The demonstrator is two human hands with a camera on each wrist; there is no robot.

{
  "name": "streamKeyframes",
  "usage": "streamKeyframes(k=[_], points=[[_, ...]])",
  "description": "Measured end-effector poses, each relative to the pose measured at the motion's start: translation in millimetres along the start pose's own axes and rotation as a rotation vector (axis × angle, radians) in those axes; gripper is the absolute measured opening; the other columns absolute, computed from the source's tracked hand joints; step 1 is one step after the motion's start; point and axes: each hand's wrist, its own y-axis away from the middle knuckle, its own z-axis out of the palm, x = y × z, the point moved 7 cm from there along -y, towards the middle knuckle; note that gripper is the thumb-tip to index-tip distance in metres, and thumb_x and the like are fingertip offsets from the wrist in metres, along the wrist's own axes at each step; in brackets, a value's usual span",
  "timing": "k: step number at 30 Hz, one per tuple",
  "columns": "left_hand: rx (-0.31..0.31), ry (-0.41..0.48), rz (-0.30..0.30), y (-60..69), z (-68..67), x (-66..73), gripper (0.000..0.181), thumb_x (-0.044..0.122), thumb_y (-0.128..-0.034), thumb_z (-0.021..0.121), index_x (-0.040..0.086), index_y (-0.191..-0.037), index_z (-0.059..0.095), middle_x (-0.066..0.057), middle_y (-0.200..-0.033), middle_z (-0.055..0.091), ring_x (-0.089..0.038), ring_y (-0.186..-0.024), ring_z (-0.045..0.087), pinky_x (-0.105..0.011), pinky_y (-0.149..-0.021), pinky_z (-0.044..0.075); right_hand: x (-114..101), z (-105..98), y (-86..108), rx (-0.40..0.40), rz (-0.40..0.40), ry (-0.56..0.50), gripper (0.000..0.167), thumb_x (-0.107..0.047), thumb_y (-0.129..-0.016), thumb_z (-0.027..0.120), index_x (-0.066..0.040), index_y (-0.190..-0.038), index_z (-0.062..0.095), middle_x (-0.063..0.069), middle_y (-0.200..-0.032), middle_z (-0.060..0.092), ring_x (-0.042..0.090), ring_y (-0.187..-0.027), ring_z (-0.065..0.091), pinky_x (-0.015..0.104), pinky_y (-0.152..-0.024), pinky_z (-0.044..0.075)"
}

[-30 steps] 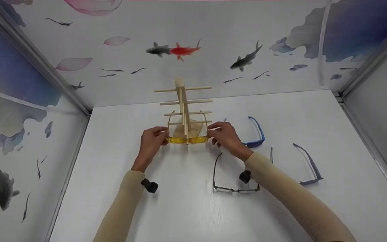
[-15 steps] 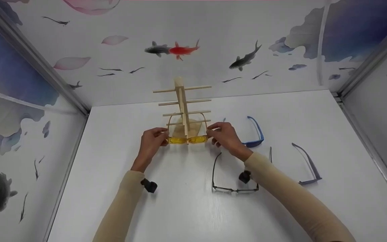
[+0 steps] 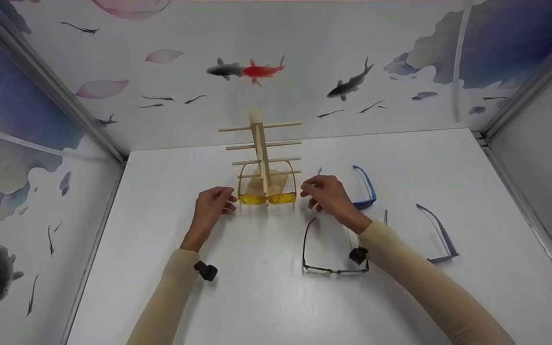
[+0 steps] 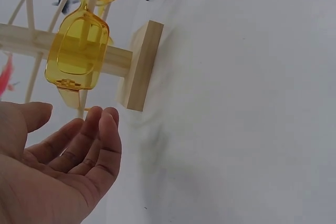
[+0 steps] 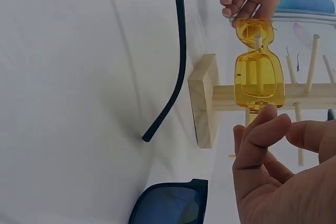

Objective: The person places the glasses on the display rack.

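Note:
Yellow-framed glasses [image 3: 253, 200] with yellow lenses hang on the lowest part of a wooden display stand [image 3: 259, 139], their bridge over a peg and their temples pointing back. Just left of them is my left hand [image 3: 211, 206], its fingers loosely bent and holding nothing; the left wrist view shows a gap between thumb and fingertips below the glasses [image 4: 79, 51]. My right hand [image 3: 328, 194] stands a little to the right of the frame, fingers bent, nothing in them. In the right wrist view its fingertips overlap the lower end of the glasses [image 5: 260, 80].
Blue glasses [image 3: 365, 204] lie right of the stand, partly behind my right hand. Thin black-framed glasses [image 3: 320, 270] lie nearer on the white table [image 3: 266, 306]. Grey-purple glasses [image 3: 443, 259] sit farther right, partly hidden by my sleeve. Patterned walls enclose the table.
Both hands have let go of the yellow glasses and drawn outward, left hand to the left, right hand to the right. The glasses stay on the stand.

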Motion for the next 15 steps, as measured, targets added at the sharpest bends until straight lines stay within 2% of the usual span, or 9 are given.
streamKeyframes(k=[4,8,15], points=[[-0.003,-0.038,-0.013,7.9,-6.0,-4.6,0.039,0.027,-0.1148,0.062,-0.006,-0.134,0.071,-0.026,-0.117,0.076,-0.033,-0.098,0.075,-0.037,-0.085,0.066,-1,-10,11.1,0.008,-0.023,0.012,0.036,-0.026,-0.111,0.066,0.002,-0.132,0.072,0.025,-0.120,0.077,0.020,-0.076,0.071,0.025,-0.061,0.055],[-0.001,-0.081,-0.026,14.8,-9.1,-10.1,0.038,0.028,-0.1148,0.062,-0.004,-0.133,0.072,-0.024,-0.118,0.076,-0.031,-0.097,0.074,-0.033,-0.084,0.065,0,-19,20.2,0.017,-0.053,0.020,0.031,-0.024,-0.111,0.066,0.000,-0.129,0.074,0.022,-0.115,0.077,0.021,-0.077,0.069,0.025,-0.062,0.055],[-0.012,-0.128,-0.031,27.1,-6.4,-17.8,0.035,0.025,-0.1132,0.064,-0.004,-0.129,0.074,-0.019,-0.111,0.077,-0.027,-0.093,0.073,-0.031,-0.078,0.064,1,-32,33.7,0.027,-0.073,0.048,0.027,-0.022,-0.108,0.068,-0.002,-0.126,0.076,0.018,-0.108,0.078,0.022,-0.078,0.071,0.026,-0.062,0.056]])
